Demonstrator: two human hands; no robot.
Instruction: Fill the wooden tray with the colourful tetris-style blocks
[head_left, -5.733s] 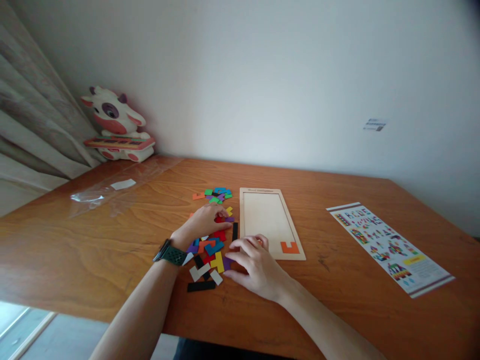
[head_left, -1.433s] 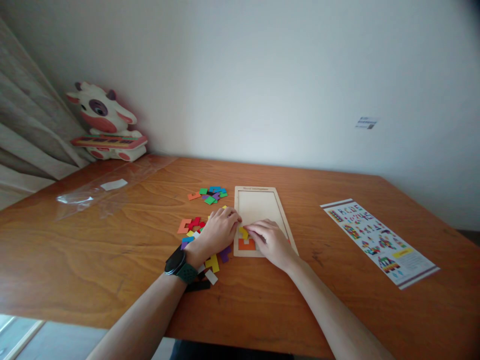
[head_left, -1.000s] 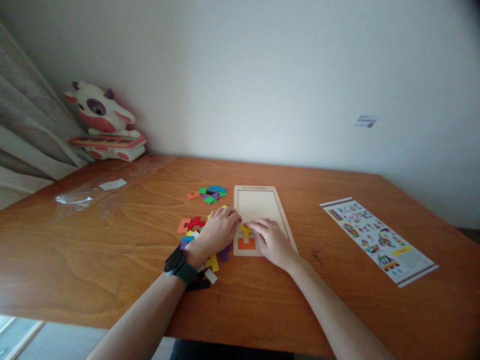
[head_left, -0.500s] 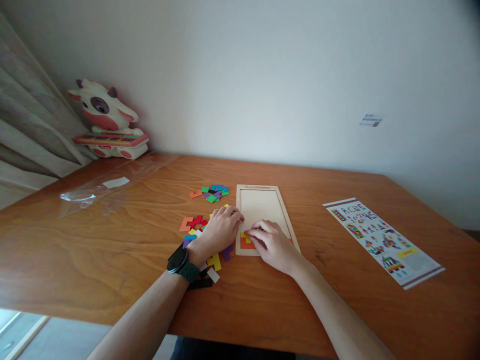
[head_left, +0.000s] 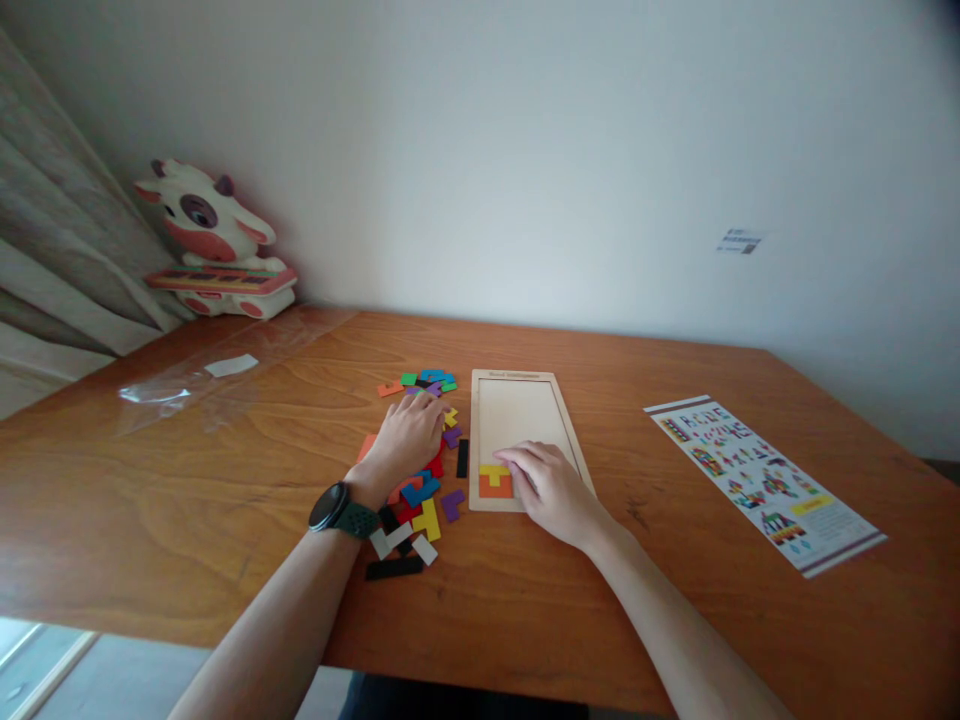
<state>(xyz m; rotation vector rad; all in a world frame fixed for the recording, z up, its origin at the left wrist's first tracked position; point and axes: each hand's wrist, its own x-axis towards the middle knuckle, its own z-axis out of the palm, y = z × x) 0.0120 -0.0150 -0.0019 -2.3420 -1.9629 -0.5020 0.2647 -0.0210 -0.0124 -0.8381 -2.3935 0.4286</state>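
Note:
A wooden puzzle tray [head_left: 475, 435] lies flat on the table. In its near left corner a yellow T-shaped piece [head_left: 493, 476] fits into an orange U-shaped piece [head_left: 495, 491]. My right hand [head_left: 553, 492] rests over the tray's near end, fingertips at the yellow piece's right edge, thumb apart from them; it hides the near right part. Left of the tray, my left hand [head_left: 409, 430], with a dark watch [head_left: 330, 507] on its wrist, reaches over the loose puzzle pieces [head_left: 420, 490], fingers stretched forward and slightly bent. I see nothing held in it.
At the right lies a printed pattern sheet [head_left: 765, 480]. A clear plastic bag [head_left: 172, 395] is spread at the far left, near a cow-shaped toy keyboard [head_left: 221, 245]. A black bar piece [head_left: 463, 458] lies beside the tray, and a purple piece [head_left: 453, 505] sits nearer me.
My left hand has moved left and away from me, off the tray's edge and over the pieces, uncovering the black bar. My right hand has shifted slightly right, showing more of the yellow piece.

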